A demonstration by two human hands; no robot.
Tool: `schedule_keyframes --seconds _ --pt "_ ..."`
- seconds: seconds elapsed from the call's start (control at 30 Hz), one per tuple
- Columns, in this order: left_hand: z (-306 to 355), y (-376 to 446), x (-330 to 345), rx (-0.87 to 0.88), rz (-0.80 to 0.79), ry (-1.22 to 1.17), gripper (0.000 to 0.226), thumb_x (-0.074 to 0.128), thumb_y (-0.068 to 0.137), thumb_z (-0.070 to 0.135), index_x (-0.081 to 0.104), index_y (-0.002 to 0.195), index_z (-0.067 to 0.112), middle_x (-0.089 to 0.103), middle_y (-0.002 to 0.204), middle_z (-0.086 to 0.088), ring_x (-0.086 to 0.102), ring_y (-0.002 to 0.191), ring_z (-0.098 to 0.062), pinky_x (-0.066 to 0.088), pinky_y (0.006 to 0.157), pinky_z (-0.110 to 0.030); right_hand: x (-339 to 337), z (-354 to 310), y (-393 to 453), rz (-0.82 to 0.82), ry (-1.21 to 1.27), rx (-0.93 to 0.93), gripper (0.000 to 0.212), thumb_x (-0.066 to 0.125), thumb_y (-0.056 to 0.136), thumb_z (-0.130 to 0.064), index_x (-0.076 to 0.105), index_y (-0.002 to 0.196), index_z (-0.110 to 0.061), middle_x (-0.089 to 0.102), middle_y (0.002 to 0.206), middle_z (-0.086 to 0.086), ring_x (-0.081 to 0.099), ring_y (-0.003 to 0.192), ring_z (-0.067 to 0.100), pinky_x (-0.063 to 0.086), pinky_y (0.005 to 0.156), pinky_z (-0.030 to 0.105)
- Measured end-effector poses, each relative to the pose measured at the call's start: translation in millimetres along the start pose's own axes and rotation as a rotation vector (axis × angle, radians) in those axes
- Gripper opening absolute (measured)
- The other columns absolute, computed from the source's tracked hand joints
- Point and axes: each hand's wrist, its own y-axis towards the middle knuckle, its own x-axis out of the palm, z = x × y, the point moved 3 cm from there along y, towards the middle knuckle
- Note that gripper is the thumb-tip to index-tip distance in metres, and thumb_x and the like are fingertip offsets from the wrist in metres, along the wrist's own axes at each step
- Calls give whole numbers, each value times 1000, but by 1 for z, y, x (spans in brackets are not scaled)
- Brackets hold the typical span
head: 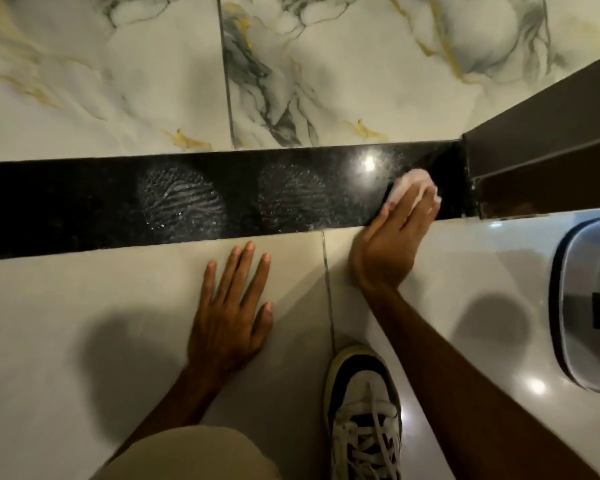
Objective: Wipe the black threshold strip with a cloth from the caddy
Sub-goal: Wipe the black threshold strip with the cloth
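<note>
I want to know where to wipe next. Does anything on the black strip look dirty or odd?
Yes. Two dusty shoe prints mark the black threshold strip, left of the cloth under the right hand. The left hand rests flat on the tile.

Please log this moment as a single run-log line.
right hand: pressing cloth on strip | left hand: flat on floor | shoe prints: remaining

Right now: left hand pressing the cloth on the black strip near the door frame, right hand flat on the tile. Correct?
Hands are swapped. The head view shows the right hand pressing the cloth on the black strip near the door frame; the left hand lies flat on the tile.
</note>
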Motion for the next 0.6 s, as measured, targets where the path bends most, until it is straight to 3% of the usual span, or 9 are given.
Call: schedule_keyframes --seconds 0.03,0.1,0.17,0.23,0.33,0.4,0.53,0.6 --pt "-1 -1 2 0 4 1 72 39 107 44 27 172 15 23 181 -16 20 169 -35 9 138 -59 10 -16 6 -29 112 -10 59 44 112 -3 24 165 12 20 176 34 17 168 42 10 143 40" --pt "-2 -3 5 -2 16 8 74 39 107 45 25 173 17 22 182 -16 19 169 -33 7 139 -57 27 -54 6 -114 162 -141 65 49 110 -3 20 167 9 14 178 31 15 169 41 12 138 32" --pt "-3 -4 6 -26 13 9 74 40 106 44 25 173 17 22 182 -16 19 169 -33 8 139 -58 35 -77 -17 -225 37 -400 66 44 115 -15 13 172 -3 1 182 22 6 171 39 14 141 40" --pt "-2 -6 3 -60 17 15 74 41 106 42 26 173 15 21 182 -17 19 169 -34 13 138 -60 29 -71 -50 -293 69 -551 61 43 117 -18 20 171 -3 7 182 20 6 172 37 19 142 49" --pt "-2 -5 -1 -86 28 6 72 41 107 41 28 172 13 22 181 -16 21 169 -34 21 135 -63 4 -32 -79 -237 -5 -440 59 45 116 -18 25 171 -7 18 182 17 13 171 34 33 136 51" --pt "-3 -5 0 -84 43 2 72 39 107 41 28 172 13 23 181 -16 21 169 -34 20 136 -62 1 -26 -72 -160 -79 -300 59 40 116 -21 25 171 -6 21 181 18 17 170 36 34 135 52" --pt "-6 -8 6 -100 100 -36 70 38 109 40 26 173 13 22 182 -15 17 170 -31 11 139 -56 32 -77 -28 -58 -37 -48 64 39 114 -23 17 173 -8 14 182 19 13 170 41 23 139 53" --pt "-7 -7 7 -116 128 -22 69 39 109 39 29 172 11 24 181 -16 19 170 -32 16 138 -57 51 -111 -18 -145 34 -170 67 45 114 -22 15 173 -11 9 183 18 7 171 39 10 137 44"
